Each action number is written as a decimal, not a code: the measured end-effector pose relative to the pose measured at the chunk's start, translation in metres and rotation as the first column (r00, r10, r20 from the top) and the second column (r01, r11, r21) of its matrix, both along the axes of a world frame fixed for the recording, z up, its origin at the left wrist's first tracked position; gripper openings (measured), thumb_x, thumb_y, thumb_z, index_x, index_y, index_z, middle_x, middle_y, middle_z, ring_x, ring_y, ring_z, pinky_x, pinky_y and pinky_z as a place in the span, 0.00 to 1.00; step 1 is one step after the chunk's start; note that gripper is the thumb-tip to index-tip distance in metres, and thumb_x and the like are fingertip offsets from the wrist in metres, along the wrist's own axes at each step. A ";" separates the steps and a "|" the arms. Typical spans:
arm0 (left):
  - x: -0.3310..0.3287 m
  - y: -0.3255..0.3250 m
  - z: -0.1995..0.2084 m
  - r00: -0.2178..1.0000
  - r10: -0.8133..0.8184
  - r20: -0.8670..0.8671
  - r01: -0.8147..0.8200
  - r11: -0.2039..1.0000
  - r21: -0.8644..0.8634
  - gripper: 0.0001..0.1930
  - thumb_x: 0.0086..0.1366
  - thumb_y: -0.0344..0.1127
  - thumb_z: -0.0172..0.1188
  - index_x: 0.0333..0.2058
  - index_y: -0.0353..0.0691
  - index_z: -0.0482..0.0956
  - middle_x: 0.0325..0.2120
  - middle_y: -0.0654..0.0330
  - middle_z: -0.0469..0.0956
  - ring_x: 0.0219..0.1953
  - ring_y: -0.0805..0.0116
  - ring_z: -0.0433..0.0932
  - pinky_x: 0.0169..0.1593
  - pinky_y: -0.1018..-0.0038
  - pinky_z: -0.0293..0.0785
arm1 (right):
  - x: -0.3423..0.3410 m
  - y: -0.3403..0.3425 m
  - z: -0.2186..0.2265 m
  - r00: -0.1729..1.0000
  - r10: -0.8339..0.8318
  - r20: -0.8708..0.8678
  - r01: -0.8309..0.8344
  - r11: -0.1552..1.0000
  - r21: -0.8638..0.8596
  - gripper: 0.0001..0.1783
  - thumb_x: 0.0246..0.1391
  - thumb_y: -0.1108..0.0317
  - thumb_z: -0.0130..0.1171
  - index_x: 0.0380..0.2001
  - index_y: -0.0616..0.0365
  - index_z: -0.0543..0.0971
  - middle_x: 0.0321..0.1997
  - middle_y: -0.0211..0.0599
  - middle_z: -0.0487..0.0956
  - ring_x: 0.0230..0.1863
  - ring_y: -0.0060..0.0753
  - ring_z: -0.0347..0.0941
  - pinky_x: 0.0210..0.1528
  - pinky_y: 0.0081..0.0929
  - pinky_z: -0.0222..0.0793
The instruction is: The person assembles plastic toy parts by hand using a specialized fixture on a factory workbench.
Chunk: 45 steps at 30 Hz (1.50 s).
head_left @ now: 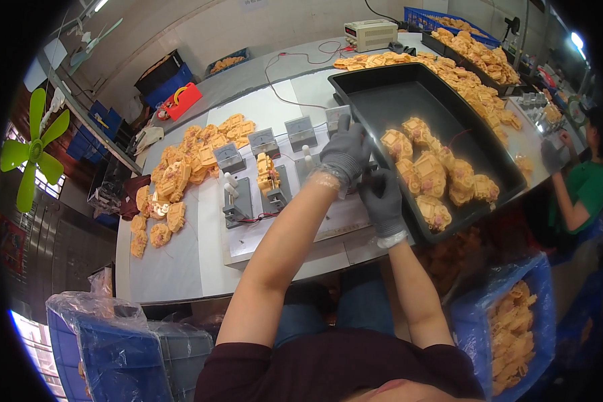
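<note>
My left hand (346,153), in a grey glove, reaches over the right end of a pale test board (295,242), just in front of a panel meter (338,115). Its fingers bend forward and down, and what they grip is hidden. Close beside it my right hand (383,201), also gloved, has thumb and fingers curled together at the board's right edge; whatever is between them is too dark to make out. Left of my forearm, a yellow-orange plastic part (267,173) sits upright in a grey clamp fixture (275,199). Another clamp fixture (235,209) with white-tipped posts stands left of it.
A black tray (355,90) at right holds several yellow-orange parts (430,173). More parts lie heaped (174,175) on the left and behind the tray. A power supply (371,35) stands at the back. Blue bins (124,355) flank me; a co-worker (583,191) sits far right.
</note>
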<state>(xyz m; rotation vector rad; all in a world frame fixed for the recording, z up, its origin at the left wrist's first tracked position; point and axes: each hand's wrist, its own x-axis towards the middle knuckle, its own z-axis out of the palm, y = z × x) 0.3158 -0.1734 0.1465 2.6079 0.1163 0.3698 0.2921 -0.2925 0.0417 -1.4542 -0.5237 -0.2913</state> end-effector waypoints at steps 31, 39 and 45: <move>-0.260 0.086 -0.117 0.758 0.265 0.596 -0.188 0.964 -0.188 0.13 0.52 0.23 0.60 0.37 0.39 0.72 0.38 0.50 0.75 0.36 0.49 0.76 0.38 0.66 0.74 | -0.110 0.094 0.024 0.821 0.376 0.430 -0.037 0.787 -0.616 0.06 0.46 0.67 0.61 0.30 0.52 0.78 0.31 0.36 0.76 0.33 0.44 0.73 0.33 0.39 0.70; -0.270 0.148 -0.106 0.560 0.568 0.603 -0.139 0.782 -0.608 0.11 0.56 0.18 0.55 0.38 0.35 0.73 0.33 0.58 0.75 0.33 0.73 0.75 0.38 0.78 0.73 | -0.106 0.104 0.020 0.841 0.390 0.375 -0.071 0.767 -0.638 0.04 0.41 0.67 0.65 0.21 0.54 0.80 0.25 0.36 0.75 0.29 0.42 0.72 0.32 0.36 0.68; -0.248 0.303 -0.130 0.574 0.720 0.390 -0.773 0.634 -0.032 0.23 0.53 0.42 0.59 0.47 0.40 0.73 0.55 0.45 0.66 0.56 0.46 0.65 0.60 0.58 0.60 | -0.108 0.105 0.021 0.888 0.354 0.293 -0.099 0.769 -0.631 0.06 0.43 0.67 0.66 0.25 0.56 0.82 0.26 0.38 0.77 0.30 0.40 0.73 0.33 0.34 0.69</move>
